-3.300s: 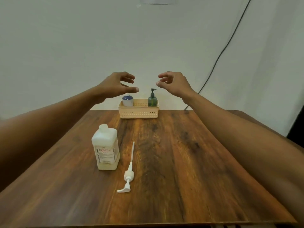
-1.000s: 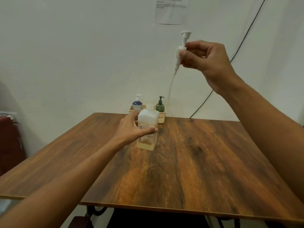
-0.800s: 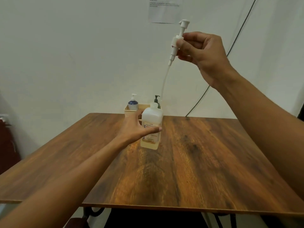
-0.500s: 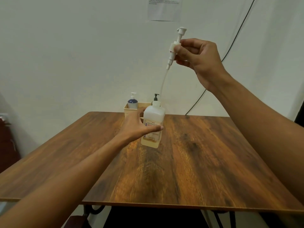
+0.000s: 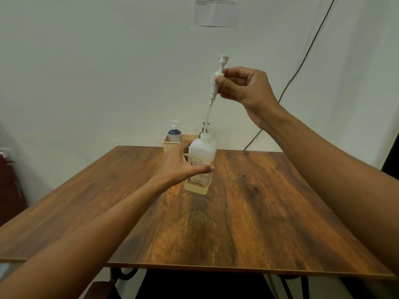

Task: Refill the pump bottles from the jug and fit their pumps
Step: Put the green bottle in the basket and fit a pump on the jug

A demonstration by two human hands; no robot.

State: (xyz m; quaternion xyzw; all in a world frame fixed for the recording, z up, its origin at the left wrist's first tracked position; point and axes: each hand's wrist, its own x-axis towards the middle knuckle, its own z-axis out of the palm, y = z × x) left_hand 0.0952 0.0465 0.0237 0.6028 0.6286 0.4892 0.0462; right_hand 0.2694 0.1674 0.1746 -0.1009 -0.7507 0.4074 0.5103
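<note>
A translucent white jug (image 5: 200, 167) with a printed label and pale yellow liquid stands upright on the wooden table (image 5: 248, 212). My left hand (image 5: 180, 165) grips its left side, thumb across the front. My right hand (image 5: 246, 87) pinches a long white pump (image 5: 217, 80) held upright above the jug. The pump's thin tube runs down into the jug's open neck. A blue pump bottle (image 5: 174, 133) stands in a beige basket (image 5: 170, 140) at the table's far edge. A green pump bottle is mostly hidden behind the jug.
A black cable (image 5: 302, 61) hangs down the white wall at the right. A paper sheet (image 5: 216, 11) is stuck on the wall above. A dark red object (image 5: 10, 182) stands left of the table.
My right hand has lowered the pump, and its tube now enters the jug's neck. My left hand keeps hold of the jug. Earlier the pump lay on the table.
</note>
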